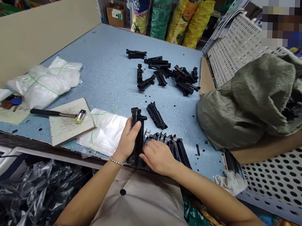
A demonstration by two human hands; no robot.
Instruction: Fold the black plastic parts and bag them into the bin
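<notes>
Gripped in my left hand [129,137] is a long black plastic part [138,129], held nearly upright at the table's near edge with my thumb along its side. My right hand [159,156] is closed close beside the lower end of that part, its fingers curled; whatever they hold is hidden. Partly behind the right hand, a row of similar black parts [181,151] lies side by side. One more black part [157,115] lies loose just beyond my hands.
Several black parts [159,64] lie scattered farther back on the blue table [105,61]. At left are a hammer [47,112] on a board [65,132] and clear plastic bag bundles [49,82]. A green woven sack [241,97] bulges over the right edge.
</notes>
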